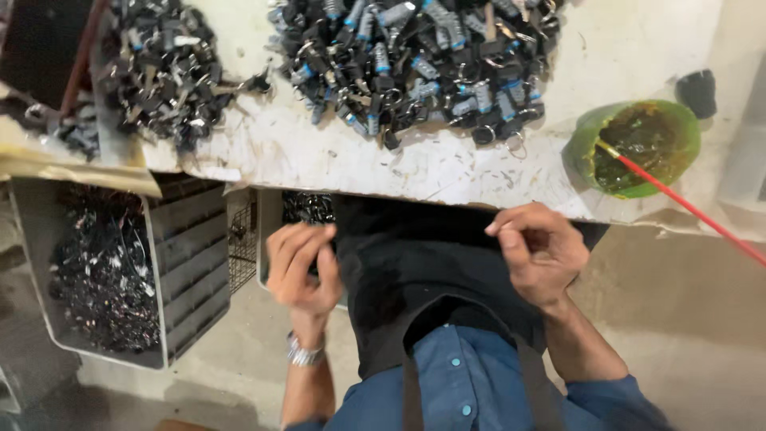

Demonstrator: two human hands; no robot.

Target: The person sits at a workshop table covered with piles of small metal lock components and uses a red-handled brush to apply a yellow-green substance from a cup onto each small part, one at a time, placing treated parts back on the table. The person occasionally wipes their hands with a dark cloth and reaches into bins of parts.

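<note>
My left hand (pixel 302 267) hangs below the bench edge with fingers curled loosely and nothing visible in it, touching the edge of my black apron (pixel 407 271). My right hand (pixel 536 254) is at the apron's upper right, fingers pinched together near the bench edge; whether it grips the cloth is unclear. On the white bench (pixel 335 156) above lies a large pile of black keyed locks with grey-blue bodies (pixel 415 56). A second pile of black parts (pixel 163 68) sits to the left.
A green bowl of dark grease (pixel 638 144) with a red stick (pixel 686 206) stands at the bench's right. Below left, a grey crate (pixel 179 271) holds dark small parts (pixel 104 271). A black cap (pixel 699 89) lies at the far right. The floor is concrete.
</note>
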